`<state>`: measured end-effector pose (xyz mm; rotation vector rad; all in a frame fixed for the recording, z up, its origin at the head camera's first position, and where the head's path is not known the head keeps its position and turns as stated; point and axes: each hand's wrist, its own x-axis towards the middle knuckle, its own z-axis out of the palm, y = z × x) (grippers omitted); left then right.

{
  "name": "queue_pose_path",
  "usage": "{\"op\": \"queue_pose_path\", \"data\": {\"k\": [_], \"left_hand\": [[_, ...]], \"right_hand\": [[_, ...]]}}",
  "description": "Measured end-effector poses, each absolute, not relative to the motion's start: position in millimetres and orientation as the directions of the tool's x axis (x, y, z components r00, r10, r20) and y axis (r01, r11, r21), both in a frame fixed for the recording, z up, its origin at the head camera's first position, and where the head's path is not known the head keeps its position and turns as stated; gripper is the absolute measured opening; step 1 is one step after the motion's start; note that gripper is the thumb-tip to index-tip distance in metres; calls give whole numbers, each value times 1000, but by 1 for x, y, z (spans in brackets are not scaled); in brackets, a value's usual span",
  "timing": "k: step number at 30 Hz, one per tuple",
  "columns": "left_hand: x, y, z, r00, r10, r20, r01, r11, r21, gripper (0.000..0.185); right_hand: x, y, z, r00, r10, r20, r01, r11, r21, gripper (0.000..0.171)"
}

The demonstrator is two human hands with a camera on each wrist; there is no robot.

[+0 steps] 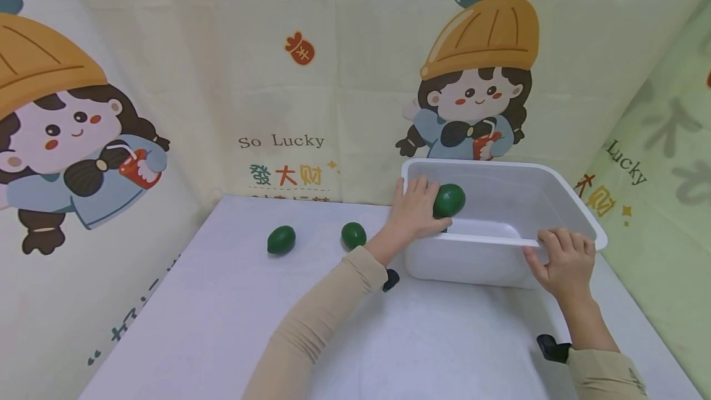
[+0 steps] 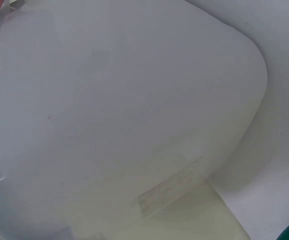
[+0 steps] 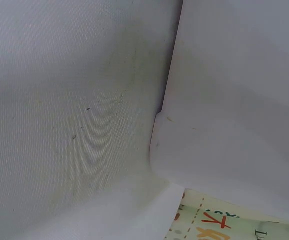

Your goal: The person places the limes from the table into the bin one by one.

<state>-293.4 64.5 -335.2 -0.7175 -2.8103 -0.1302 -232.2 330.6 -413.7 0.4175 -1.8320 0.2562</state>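
Observation:
My left hand [image 1: 412,212] is over the left end of a white plastic bin [image 1: 472,261], its fingers and thumb holding a green lime [image 1: 450,201] above the bin floor. A small dark green patch shows just below that thumb; what it belongs to is hidden. At the near right corner, my right hand [image 1: 569,261] grips the bin's rim, fingers over the edge and thumb on the near side. Two more limes lie on the table left of the bin: one lime [image 1: 281,240] farther out, another lime [image 1: 353,236] near my left wrist.
The white table [image 1: 222,326] meets a printed cloth backdrop [image 1: 366,79] right behind the bin. Black wrist devices sit by both cuffs. The left wrist view is mostly filled by the bin's outer wall [image 2: 124,100]; the right wrist view shows bin wall [image 3: 234,110] and tabletop.

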Motion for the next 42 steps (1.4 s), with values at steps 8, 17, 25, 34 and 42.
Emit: {"op": "queue_pose_path", "data": {"k": [8, 17, 25, 34, 42], "left_hand": [[-292, 68, -334, -852, 462, 247, 484, 875, 32, 69], [-292, 71, -333, -857, 471, 212, 483, 876, 8, 69], [-292, 71, -334, -848, 485, 213, 496, 869, -5, 64], [-290, 71, -331, -843, 493, 212, 506, 862, 8, 62], [-290, 68, -330, -857, 481, 187, 492, 871, 12, 65]], "right_hand": [[-232, 330, -413, -253, -146, 956, -409, 912, 31, 61], [-232, 331, -414, -258, -147, 955, -409, 912, 30, 61], [-232, 331, -415, -267, -151, 952, -406, 913, 31, 61], [-233, 331, -414, -257, -152, 954, -405, 914, 37, 61], [-232, 331, -413, -275, -153, 949, -404, 914, 31, 60]]}}
